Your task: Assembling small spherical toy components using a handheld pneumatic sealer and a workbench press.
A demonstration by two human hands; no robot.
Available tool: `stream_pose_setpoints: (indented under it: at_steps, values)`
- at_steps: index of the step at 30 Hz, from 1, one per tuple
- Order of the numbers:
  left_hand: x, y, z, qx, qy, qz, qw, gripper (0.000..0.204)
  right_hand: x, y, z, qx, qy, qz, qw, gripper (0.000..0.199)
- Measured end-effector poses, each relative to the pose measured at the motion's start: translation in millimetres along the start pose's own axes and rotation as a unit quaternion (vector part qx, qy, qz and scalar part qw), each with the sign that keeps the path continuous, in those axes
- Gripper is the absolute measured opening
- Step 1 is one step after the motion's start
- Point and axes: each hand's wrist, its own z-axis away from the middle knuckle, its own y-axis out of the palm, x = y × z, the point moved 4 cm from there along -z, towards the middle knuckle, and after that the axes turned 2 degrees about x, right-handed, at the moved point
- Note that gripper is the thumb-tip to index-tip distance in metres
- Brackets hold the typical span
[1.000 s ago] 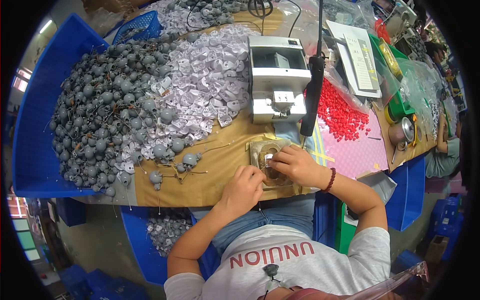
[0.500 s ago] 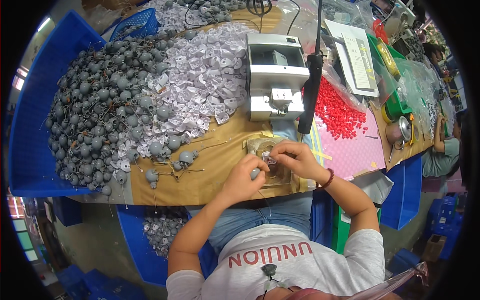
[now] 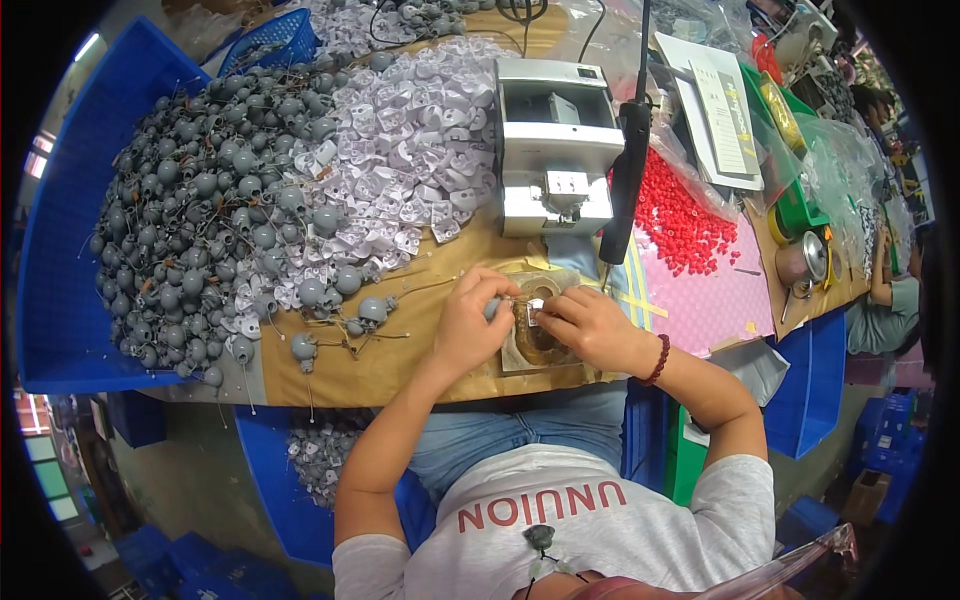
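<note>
My left hand (image 3: 468,325) is closed around a grey ball-shaped part (image 3: 491,308), mostly hidden by the fingers. Opposite it, my right hand (image 3: 603,335) pinches a small white plastic piece (image 3: 535,311) at thumb and fingertips. Both hands meet over a worn block with an oval hollow (image 3: 519,362), which lies at the table's near edge. To the left of my left hand, a few loose grey balls with thin wires (image 3: 372,311) rest on the brown table cover (image 3: 420,350). Whether the ball and the white piece touch cannot be seen.
A large heap of grey balls (image 3: 215,220) fills the left, beside a blue bin wall (image 3: 62,250). White plastic pieces (image 3: 420,140) are piled behind. A silver machine (image 3: 558,150) and a hanging black electric screwdriver (image 3: 625,180) stand ahead. Red bits (image 3: 688,215) lie right.
My left hand has moved up and slightly left with the grey ball. My right hand has turned and lowered a little, its fingertips still at the white piece.
</note>
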Motion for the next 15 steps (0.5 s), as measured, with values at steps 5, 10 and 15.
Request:
stream_pose_setpoints:
  at_steps: [5, 10, 15]
  values:
    - [-15, 5, 21, 0.038, 0.063, -0.134, 0.988, 0.030, 3, -3, 1, 0.059, -0.004, 0.025, 0.998, 0.036]
    - [-31, 22, 37, 0.075, 0.115, -0.277, 0.951, 0.048, 2, -3, 1, 0.069, 0.000, -0.003, 0.998, 0.036]
    - [-26, 38, 46, 0.068, 0.170, -0.379, 0.907, 0.045, -11, -6, 23, 0.001, 0.113, -0.187, 0.976, 0.032]
